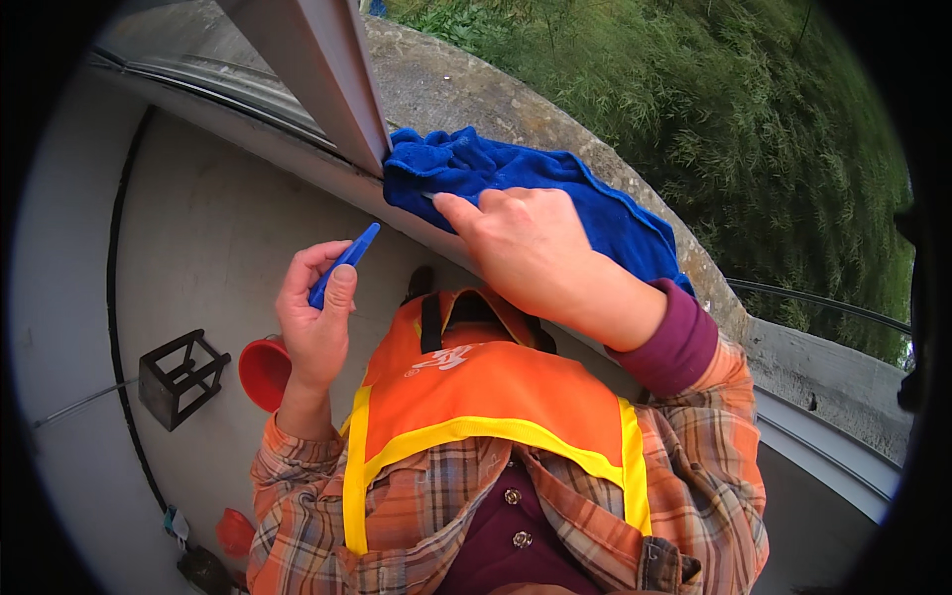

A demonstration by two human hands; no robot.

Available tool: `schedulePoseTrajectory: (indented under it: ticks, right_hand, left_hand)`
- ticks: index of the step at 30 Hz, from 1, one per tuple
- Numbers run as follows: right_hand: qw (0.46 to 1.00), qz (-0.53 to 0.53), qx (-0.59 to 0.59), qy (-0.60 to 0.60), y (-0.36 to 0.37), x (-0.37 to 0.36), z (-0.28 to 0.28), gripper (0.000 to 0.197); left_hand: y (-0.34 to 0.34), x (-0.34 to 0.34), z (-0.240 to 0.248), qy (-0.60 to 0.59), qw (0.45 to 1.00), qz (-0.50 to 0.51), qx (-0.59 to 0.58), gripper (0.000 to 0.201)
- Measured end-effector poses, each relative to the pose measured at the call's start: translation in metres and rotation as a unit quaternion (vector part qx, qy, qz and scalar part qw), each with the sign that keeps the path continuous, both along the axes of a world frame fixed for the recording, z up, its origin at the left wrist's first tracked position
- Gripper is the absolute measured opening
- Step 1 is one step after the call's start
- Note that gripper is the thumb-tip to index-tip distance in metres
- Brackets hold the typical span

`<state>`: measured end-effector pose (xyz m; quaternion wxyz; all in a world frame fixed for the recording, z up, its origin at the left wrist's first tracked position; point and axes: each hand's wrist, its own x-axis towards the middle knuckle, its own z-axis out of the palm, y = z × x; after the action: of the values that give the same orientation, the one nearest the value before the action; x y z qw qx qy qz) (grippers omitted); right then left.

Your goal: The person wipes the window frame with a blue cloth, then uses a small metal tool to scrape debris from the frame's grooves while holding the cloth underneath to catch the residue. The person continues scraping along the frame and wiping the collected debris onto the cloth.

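Two things in hand here: a blue cloth (526, 188) and a small blue tool (344, 263). That cloth is a deep royal-blue towel, fluffy like microfibre, bunched up and rumpled, draped along the top of a curved concrete ledge (466, 94) right where a grey window frame bar (317, 69) comes down to meet it. One end is tucked up against the foot of that bar, the other trails off toward the right along the ledge.

Right hand (531, 248) lies flat on top of the cloth, fingers stretched out and pressing it down, palm spread rather than gripping. Left hand (315, 312) sits lower and to the left, well clear of the cloth, curled closed around the blue tool, which looks like a thin plastic stick pinched under the thumb with its tip angled up toward the cloth.

Below the left hand there's a red funnel-shaped cup (264, 372) and a small black open-frame cube (180, 377) on the pale floor.
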<state>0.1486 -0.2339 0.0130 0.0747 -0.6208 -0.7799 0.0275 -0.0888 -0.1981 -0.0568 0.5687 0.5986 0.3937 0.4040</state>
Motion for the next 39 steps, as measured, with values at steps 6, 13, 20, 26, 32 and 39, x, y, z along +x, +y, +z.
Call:
schedulePoseTrajectory:
  ticks: [6, 13, 20, 26, 32, 39]
  right_hand:
    - [0.999, 0.009, -0.028, -0.030, 0.007, 0.000, 0.001, 0.033]
    - [0.993, 0.072, -0.016, -0.089, 0.026, -0.024, -0.013, 0.008]
    - [0.968, 0.163, -0.118, -0.147, 0.000, 0.003, 0.013, 0.011]
    - [0.985, 0.085, -0.109, -0.103, -0.042, 0.025, 0.020, 0.012]
    - [0.989, 0.075, 0.024, -0.122, 0.016, -0.015, -0.027, 0.024]
    - [0.962, 0.115, -0.104, -0.226, -0.056, 0.022, 0.008, 0.043]
  left_hand:
    - [-0.002, -0.006, -0.001, 0.003, 1.000, 0.014, -0.023, 0.026]
    - [-0.008, -0.001, -0.002, -0.004, 0.999, 0.025, -0.041, 0.024]
    - [-0.015, 0.000, -0.003, -0.022, 1.000, -0.013, -0.017, 0.024]
    - [-0.021, -0.017, -0.013, -0.034, 0.998, 0.033, -0.049, 0.024]
    - [-0.021, -0.005, -0.011, -0.023, 0.998, 0.009, -0.059, 0.024]
    - [-0.020, -0.002, -0.010, -0.021, 0.998, -0.006, -0.052, 0.024]
